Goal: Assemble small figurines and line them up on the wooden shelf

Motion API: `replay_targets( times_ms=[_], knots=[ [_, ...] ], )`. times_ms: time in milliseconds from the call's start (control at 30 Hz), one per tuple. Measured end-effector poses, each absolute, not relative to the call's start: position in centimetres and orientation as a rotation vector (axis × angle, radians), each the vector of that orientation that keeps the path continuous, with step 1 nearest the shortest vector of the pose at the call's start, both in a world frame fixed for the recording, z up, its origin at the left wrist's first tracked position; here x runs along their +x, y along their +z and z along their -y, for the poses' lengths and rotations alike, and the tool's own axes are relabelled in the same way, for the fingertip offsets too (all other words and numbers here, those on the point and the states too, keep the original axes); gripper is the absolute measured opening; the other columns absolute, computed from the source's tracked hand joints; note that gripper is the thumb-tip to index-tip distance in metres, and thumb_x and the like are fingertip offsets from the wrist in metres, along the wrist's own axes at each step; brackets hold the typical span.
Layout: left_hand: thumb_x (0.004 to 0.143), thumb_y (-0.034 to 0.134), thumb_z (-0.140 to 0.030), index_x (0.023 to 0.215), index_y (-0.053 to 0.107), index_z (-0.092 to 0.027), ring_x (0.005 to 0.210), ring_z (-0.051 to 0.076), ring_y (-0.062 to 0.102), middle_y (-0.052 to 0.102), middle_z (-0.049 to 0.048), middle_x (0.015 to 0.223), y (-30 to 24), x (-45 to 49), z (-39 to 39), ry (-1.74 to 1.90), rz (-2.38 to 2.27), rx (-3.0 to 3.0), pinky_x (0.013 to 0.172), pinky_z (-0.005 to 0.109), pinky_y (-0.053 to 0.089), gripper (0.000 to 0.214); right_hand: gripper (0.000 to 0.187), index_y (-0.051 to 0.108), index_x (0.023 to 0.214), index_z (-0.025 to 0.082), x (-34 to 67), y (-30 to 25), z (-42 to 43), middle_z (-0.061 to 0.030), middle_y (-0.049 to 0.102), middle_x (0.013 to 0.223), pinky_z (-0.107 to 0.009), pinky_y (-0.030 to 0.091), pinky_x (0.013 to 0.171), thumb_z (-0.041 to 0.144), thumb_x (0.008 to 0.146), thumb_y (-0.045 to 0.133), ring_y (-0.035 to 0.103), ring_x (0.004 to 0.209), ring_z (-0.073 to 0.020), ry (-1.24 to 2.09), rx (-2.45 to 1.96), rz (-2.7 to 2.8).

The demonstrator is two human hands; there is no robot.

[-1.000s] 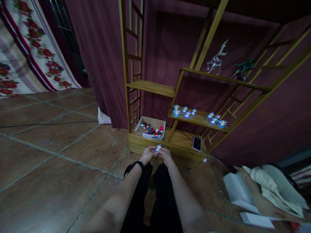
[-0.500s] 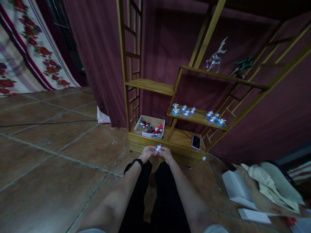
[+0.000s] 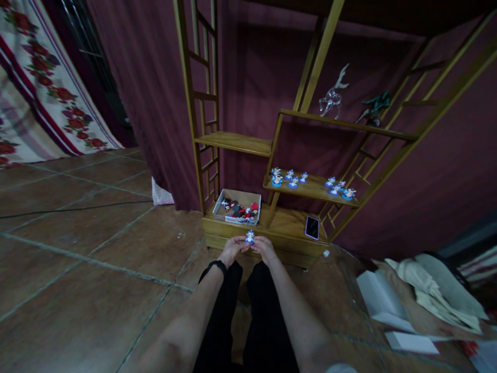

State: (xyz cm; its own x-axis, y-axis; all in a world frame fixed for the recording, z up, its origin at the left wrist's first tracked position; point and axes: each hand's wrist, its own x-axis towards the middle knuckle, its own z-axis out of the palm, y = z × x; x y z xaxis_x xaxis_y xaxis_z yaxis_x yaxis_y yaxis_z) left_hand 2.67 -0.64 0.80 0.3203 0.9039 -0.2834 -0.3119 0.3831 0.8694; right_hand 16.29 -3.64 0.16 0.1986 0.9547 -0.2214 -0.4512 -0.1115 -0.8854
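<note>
A small blue-and-white figurine is upright between my two hands, in front of the shelf's low base. My left hand pinches its left side, and my right hand grips it from the right. Just beyond them, an open cardboard box on the base holds several red, black and white figurines. Higher to the right, a wooden shelf board carries several similar blue-and-white figurines in two groups, one at each end.
A phone lies on the base at right. On the upper shelf stand a clear glass deer and a dark green ornament. White boxes and cloths lie on the floor at right. A black cable crosses the tiles at left.
The figurine has turned from tilted to upright between my fingers. Both hands stay on it. My view has shifted slightly, so the shelf appears a little further left.
</note>
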Motion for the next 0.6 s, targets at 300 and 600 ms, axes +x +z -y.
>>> replay_targets(
  times_ms=[300,600],
  knots=[
    [0.062,0.075,-0.013,0.077,0.065,-0.009,0.062,0.014,0.065,0.069,0.0088,0.071,0.98,2.97,0.46,0.846,-0.893,0.782,0.064,0.025,0.055,0.019,0.025,0.061,0.066,0.015,16.49,0.37,3.66,-0.0024,0.066,0.068,-0.032,0.049,0.074,0.029,0.051,0.075,0.063,0.067,-0.0153,1.316,-1.142,0.630],
    [0.060,0.076,-0.010,0.077,0.060,-0.010,0.062,0.014,0.064,0.066,0.0058,0.067,0.78,3.16,0.67,0.943,-0.927,0.759,0.064,0.027,0.053,0.023,0.027,0.060,0.070,0.015,16.49,0.29,3.51,-0.0026,0.066,0.072,-0.031,0.049,0.076,0.025,0.050,0.074,0.064,0.072,-0.0156,1.318,-1.117,0.625]
  ],
)
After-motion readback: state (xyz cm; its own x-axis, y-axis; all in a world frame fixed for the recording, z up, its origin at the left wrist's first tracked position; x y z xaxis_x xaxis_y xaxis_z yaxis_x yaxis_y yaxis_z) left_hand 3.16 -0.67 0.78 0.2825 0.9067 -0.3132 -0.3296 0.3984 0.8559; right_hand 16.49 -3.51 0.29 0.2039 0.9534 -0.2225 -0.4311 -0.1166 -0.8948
